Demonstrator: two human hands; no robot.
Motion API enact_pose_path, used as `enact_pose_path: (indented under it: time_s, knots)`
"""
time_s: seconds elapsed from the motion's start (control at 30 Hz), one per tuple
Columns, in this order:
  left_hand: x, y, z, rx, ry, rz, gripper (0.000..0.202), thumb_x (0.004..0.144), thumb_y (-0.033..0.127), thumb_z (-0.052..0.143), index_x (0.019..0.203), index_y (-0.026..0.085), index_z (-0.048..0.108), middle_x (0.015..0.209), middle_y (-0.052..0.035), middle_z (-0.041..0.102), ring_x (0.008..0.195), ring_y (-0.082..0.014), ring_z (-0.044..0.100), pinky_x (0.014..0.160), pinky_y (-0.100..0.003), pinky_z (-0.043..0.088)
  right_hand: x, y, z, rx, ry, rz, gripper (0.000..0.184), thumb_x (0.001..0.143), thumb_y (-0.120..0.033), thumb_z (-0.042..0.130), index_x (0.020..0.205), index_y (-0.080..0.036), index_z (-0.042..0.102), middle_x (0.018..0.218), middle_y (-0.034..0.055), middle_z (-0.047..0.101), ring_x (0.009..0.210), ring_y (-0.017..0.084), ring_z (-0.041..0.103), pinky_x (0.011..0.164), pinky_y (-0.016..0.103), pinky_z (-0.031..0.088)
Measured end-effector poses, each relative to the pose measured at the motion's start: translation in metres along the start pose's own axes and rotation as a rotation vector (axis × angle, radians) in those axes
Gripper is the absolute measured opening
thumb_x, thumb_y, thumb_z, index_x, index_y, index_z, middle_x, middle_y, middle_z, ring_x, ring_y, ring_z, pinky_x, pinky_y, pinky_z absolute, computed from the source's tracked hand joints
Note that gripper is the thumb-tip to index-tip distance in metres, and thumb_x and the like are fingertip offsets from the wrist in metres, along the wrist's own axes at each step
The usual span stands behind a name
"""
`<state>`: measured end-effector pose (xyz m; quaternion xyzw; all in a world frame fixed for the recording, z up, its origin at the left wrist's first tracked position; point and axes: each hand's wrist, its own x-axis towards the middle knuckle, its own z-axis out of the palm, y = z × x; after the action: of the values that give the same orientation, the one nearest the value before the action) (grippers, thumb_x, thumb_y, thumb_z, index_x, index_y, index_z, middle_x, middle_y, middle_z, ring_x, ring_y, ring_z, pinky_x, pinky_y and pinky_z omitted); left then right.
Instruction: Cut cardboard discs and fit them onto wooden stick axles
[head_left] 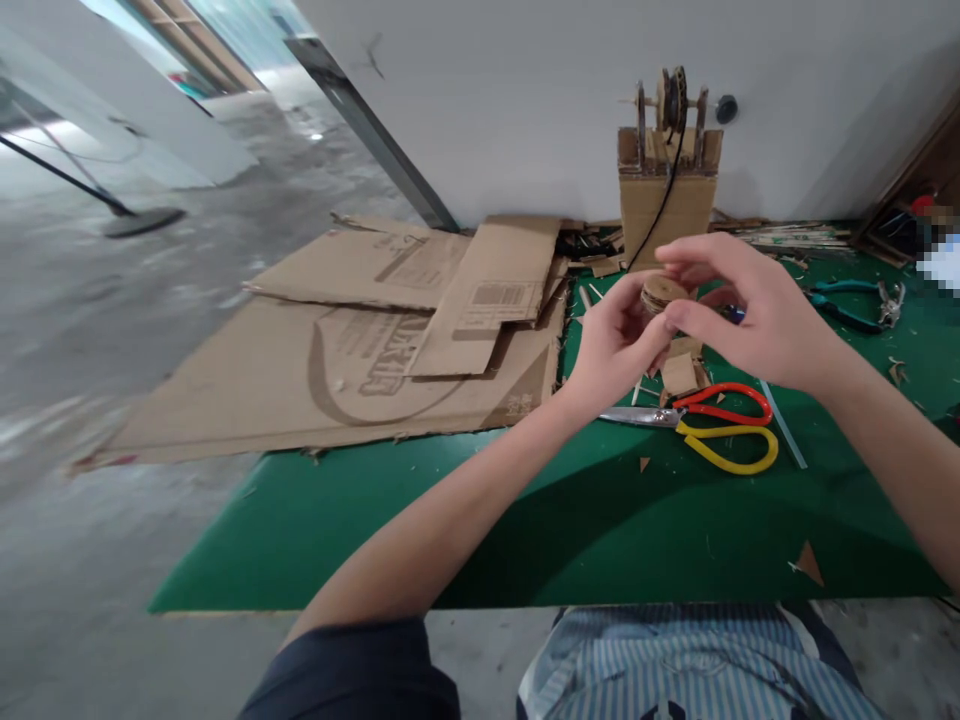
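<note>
A small round cardboard spool [661, 294] is held up between both hands above the green mat [465, 520]. My left hand [616, 345] grips it from the left and below, fingers curled round it. From the right, my right hand [757, 310] pinches its top and side with thumb and fingertips. A black cord runs from the spool area up to a cardboard stand [664, 195] with wheels on an axle by the wall.
Red-and-yellow scissors [712, 425] lie just under my hands, with cardboard scraps [681, 372] around. Flattened cardboard boxes [390, 340] cover the mat's left part and overhang it. Teal pliers [855, 305] lie at the right. A white wall stands behind.
</note>
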<state>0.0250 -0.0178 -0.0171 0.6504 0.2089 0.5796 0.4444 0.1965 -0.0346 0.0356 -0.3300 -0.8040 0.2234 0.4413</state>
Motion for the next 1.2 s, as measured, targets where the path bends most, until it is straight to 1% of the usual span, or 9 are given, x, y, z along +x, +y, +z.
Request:
enact_pose_path:
  time_s: [0.1, 0.27, 0.4, 0.57, 0.73, 0.9, 0.97, 1.07, 1.2]
  knots:
    - [-0.001, 0.001, -0.001, 0.028, -0.014, 0.021, 0.040, 0.094, 0.061, 0.067, 0.103, 0.022, 0.060, 0.052, 0.0096, 0.048, 0.034, -0.0056, 0.046, 0.034, -0.018, 0.035, 0.013, -0.019, -0.010, -0.127, -0.087, -0.012, 0.015, 0.097, -0.037, 0.065, 0.101, -0.026, 0.074, 0.105, 0.0056, 0.072, 0.097, 0.021, 0.067, 0.086, 0.037, 0.057]
    - [-0.002, 0.015, -0.011, 0.126, -0.205, -0.101, 0.046, 0.093, 0.060, 0.068, 0.113, 0.019, 0.063, 0.070, 0.0014, 0.068, 0.056, -0.0115, 0.068, 0.053, -0.023, 0.057, 0.015, -0.030, -0.025, -0.234, -0.237, 0.030, 0.022, 0.093, -0.039, 0.068, 0.109, -0.026, 0.076, 0.102, 0.0054, 0.071, 0.091, 0.021, 0.066, 0.079, 0.035, 0.055]
    - [0.000, 0.029, -0.015, 0.202, -0.306, -0.122, 0.052, 0.090, 0.062, 0.071, 0.115, 0.016, 0.067, 0.082, -0.0040, 0.073, 0.073, -0.0153, 0.073, 0.063, -0.025, 0.061, 0.010, -0.037, -0.034, -0.296, -0.203, 0.035, 0.015, 0.095, -0.033, 0.064, 0.097, -0.023, 0.075, 0.093, 0.0042, 0.070, 0.080, 0.018, 0.065, 0.070, 0.032, 0.052]
    - [-0.002, 0.039, -0.008, 0.296, -0.269, -0.120, 0.042, 0.090, 0.051, 0.075, 0.112, 0.016, 0.069, 0.082, -0.0026, 0.071, 0.072, -0.0140, 0.070, 0.059, -0.023, 0.058, 0.007, -0.042, -0.032, -0.350, -0.189, 0.050, 0.015, 0.092, -0.036, 0.069, 0.096, -0.022, 0.072, 0.092, 0.0024, 0.072, 0.080, 0.017, 0.066, 0.072, 0.032, 0.051]
    - [-0.008, 0.038, 0.000, 0.437, -0.226, -0.051, 0.027, 0.094, 0.036, 0.069, 0.112, 0.017, 0.069, 0.079, -0.0018, 0.068, 0.074, -0.0143, 0.066, 0.063, -0.025, 0.057, 0.003, -0.058, -0.026, -0.499, -0.161, 0.068, 0.007, 0.088, -0.019, 0.065, 0.088, -0.022, 0.071, 0.091, 0.0040, 0.073, 0.080, 0.020, 0.068, 0.073, 0.036, 0.052]
    - [-0.008, 0.030, 0.000, 0.524, -0.168, 0.022, 0.039, 0.097, 0.038, 0.065, 0.131, 0.019, 0.062, 0.082, -0.0011, 0.066, 0.068, -0.0117, 0.061, 0.061, -0.024, 0.054, 0.001, -0.072, -0.034, -0.588, -0.075, -0.054, 0.014, 0.091, -0.017, 0.058, 0.091, -0.023, 0.071, 0.093, 0.0039, 0.076, 0.082, 0.021, 0.071, 0.073, 0.038, 0.051]
    - [-0.004, 0.033, -0.006, 0.636, -0.179, 0.015, 0.047, 0.097, 0.041, 0.065, 0.138, 0.018, 0.059, 0.079, -0.0003, 0.064, 0.063, -0.0110, 0.057, 0.058, -0.024, 0.051, 0.002, -0.067, -0.042, -0.576, -0.027, -0.074, 0.013, 0.093, -0.021, 0.059, 0.095, -0.024, 0.071, 0.095, 0.0031, 0.076, 0.085, 0.020, 0.072, 0.076, 0.037, 0.053]
    - [0.004, 0.044, -0.023, 0.913, -0.325, -0.034, 0.065, 0.096, 0.037, 0.064, 0.154, 0.016, 0.045, 0.091, -0.0052, 0.069, 0.076, -0.0160, 0.064, 0.073, -0.029, 0.055, 0.001, -0.044, -0.048, -0.475, -0.036, 0.019, 0.012, 0.093, -0.030, 0.064, 0.100, -0.025, 0.071, 0.099, 0.0035, 0.077, 0.089, 0.022, 0.074, 0.081, 0.039, 0.056]
    - [0.007, 0.052, -0.058, 1.282, -0.550, -0.114, 0.062, 0.100, 0.027, 0.043, 0.161, 0.015, 0.038, 0.133, -0.0166, 0.062, 0.101, -0.0224, 0.069, 0.095, -0.037, 0.054, -0.010, 0.008, -0.028, -0.436, -0.463, 0.251, 0.016, 0.092, -0.028, 0.060, 0.097, -0.019, 0.071, 0.096, 0.0079, 0.076, 0.083, 0.022, 0.070, 0.072, 0.036, 0.054]
